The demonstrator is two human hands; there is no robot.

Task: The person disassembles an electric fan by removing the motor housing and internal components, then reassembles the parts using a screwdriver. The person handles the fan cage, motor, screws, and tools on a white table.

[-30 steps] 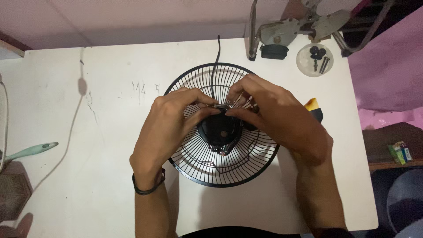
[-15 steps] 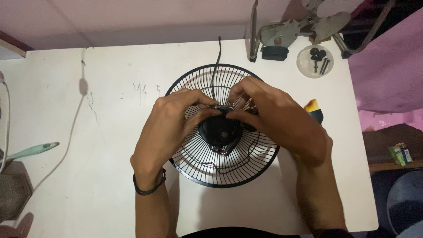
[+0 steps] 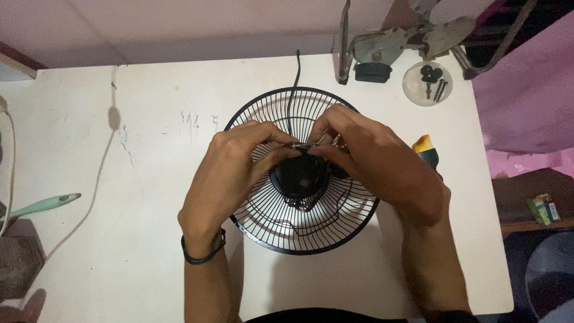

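My left hand (image 3: 230, 173) and right hand (image 3: 376, 164) pinch small metal part (image 3: 304, 145) above motor (image 3: 299, 176), frame centre, on fan grille (image 3: 299, 233).

A white table (image 3: 119, 119) fills most of the frame, its top scuffed and faintly scribbled on. Beyond its far edge runs a pale pinkish wall (image 3: 179, 24). At the right a purple cloth (image 3: 526, 90) hangs, with a dark wooden shelf (image 3: 532, 197) below it. Lighting is dim and even.
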